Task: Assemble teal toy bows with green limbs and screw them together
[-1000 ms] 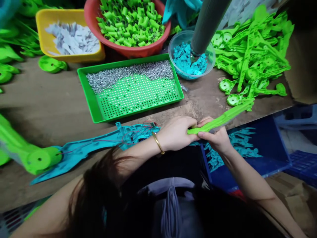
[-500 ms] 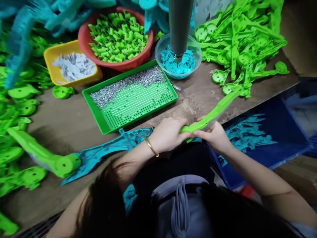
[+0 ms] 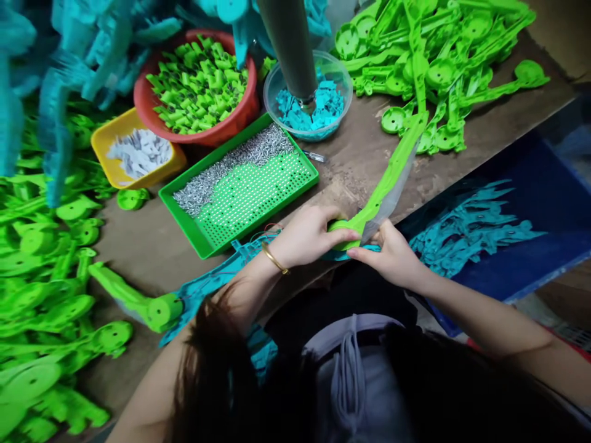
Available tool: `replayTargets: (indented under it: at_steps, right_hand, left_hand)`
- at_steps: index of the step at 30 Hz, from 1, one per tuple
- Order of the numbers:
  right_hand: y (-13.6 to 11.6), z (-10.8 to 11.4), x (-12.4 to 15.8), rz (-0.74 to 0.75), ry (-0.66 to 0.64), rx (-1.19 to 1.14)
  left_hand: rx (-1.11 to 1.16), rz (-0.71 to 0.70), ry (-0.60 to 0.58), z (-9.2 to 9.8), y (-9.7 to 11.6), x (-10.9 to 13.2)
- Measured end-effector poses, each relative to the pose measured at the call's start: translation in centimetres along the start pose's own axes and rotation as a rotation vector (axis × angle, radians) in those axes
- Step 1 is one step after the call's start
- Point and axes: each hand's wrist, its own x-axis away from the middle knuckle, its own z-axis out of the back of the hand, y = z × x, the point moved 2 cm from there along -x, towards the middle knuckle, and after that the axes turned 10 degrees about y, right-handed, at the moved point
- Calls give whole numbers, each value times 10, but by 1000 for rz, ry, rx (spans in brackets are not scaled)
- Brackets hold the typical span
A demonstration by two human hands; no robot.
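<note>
A long green plastic part point(image 3: 391, 178) with a greyish translucent strip along its right edge slants up and away from my hands. My left hand point(image 3: 314, 237), with a gold bangle at its wrist, is closed on the part's rounded near end, thumb on top. My right hand point(image 3: 385, 252) pinches the same part at the grey strip, beside the left thumb. Beneath my hands and left forearm lies a blue plastic shell point(image 3: 207, 280) with thin red wires. Joined or touching at its left end is another green part point(image 3: 161, 311).
A green perforated tray point(image 3: 258, 209) of small metal screws stands ahead, near a yellow bin point(image 3: 104, 144), a red bowl point(image 3: 252, 92) and a clear bowl point(image 3: 339, 114) under a grey cylindrical tool point(image 3: 289, 46). Green parts point(image 3: 443, 74) pile up at both sides. A blue crate point(image 3: 498, 277) stands right.
The green part has swung to a steeper angle, its rounded end now showing by my left hand. My right hand has shifted slightly lower. The whole view has turned somewhat.
</note>
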Motion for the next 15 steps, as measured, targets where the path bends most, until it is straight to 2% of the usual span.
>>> replayTargets:
  at_steps: [3,5,6,8,10,11,13,15]
  right_hand:
    - [6,-2,1,13,40,12]
    - [2,5,-5,-42,-23,9]
    - [-4,11,-11,-65,-56,11]
    - [-25,28,-32,-46,-29,5]
    - [-52,46,-58,77,160,-57]
    - [-64,50,-70,125,178,-111]
    - [-80,53,-91,182,168,-187]
    - [-83,50,-104,186,160,-205]
  left_hand:
    - [17,22,-26,-3,-1,0]
    - [32,34,-80,-4,-2,1]
    - [41,37,-105,-4,-3,1]
    - [55,36,-134,-5,-4,2]
    - [50,33,-128,-7,-6,2]
    - [40,34,-122,-8,-8,1]
    - [25,42,-115,-12,-11,0]
    - [19,55,-106,-16,-12,-2]
